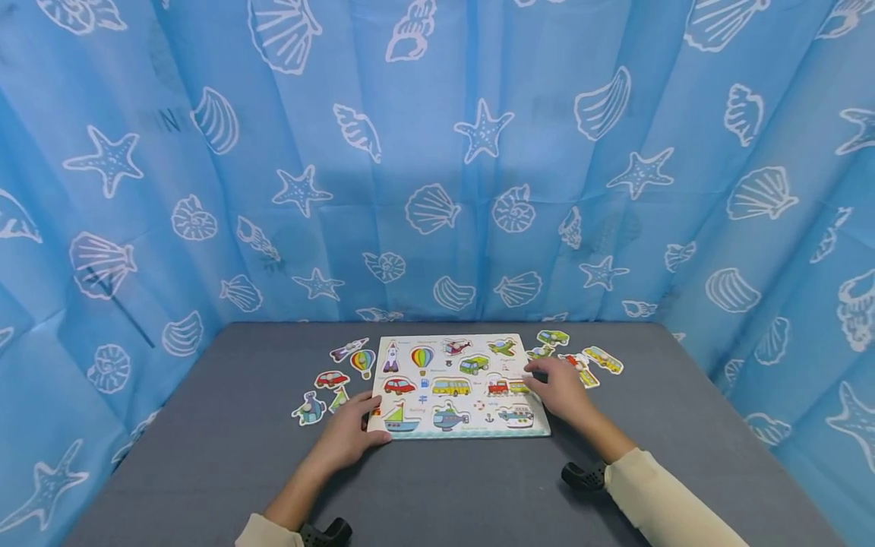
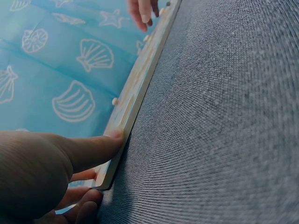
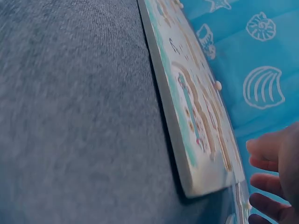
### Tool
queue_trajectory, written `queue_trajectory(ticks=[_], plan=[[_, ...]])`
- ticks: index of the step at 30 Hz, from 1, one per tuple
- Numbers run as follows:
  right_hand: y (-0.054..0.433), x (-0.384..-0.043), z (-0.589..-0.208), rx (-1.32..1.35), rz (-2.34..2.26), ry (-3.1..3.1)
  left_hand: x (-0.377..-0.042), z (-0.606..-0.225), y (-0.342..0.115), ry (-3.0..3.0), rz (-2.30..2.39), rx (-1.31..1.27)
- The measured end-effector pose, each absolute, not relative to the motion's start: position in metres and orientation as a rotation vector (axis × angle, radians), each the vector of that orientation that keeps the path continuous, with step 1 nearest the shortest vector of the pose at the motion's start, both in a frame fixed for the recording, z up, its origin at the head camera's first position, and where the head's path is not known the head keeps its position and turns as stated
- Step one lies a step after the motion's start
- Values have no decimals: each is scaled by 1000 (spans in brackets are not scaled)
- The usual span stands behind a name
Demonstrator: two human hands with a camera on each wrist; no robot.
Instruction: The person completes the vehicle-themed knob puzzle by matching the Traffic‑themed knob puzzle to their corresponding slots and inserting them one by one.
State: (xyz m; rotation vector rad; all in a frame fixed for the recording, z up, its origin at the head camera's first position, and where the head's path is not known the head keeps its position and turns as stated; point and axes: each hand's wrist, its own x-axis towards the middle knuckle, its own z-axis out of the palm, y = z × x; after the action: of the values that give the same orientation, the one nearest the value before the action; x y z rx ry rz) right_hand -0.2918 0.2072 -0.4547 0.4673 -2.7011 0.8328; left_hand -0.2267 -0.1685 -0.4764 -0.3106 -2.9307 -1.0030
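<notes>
A flat wooden picture puzzle board (image 1: 478,435) lies on the table, with vehicle pictures in outlined recesses. At its near left corner, my left hand (image 1: 345,433) grips the board, the thumb on the front edge and the other fingers around the left side, as the left wrist view shows. Over the right edge, by the train picture, hovers my right hand (image 1: 563,391). In the right wrist view, the fingers of that hand (image 3: 285,158) are loosely bent and apart, with nothing visible between them. Loose pieces near it include a yellow bus (image 1: 603,360) and a green truck (image 1: 553,337).
Left of the board lie several loose pieces: a rocket (image 1: 349,349), a balloon (image 1: 363,363), a red car (image 1: 332,380), a sailboat (image 1: 339,399) partly behind my left hand, and a submarine (image 1: 310,409). A blue shell-patterned curtain (image 1: 478,251) hangs behind the grey table (image 1: 465,494).
</notes>
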Motion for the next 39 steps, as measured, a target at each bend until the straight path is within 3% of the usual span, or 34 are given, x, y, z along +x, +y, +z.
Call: queue_trajectory(ticks=[39], plan=[[258,-272,-471,337,715,-2708,-225,-476,-170,-2930,-1027,-311]])
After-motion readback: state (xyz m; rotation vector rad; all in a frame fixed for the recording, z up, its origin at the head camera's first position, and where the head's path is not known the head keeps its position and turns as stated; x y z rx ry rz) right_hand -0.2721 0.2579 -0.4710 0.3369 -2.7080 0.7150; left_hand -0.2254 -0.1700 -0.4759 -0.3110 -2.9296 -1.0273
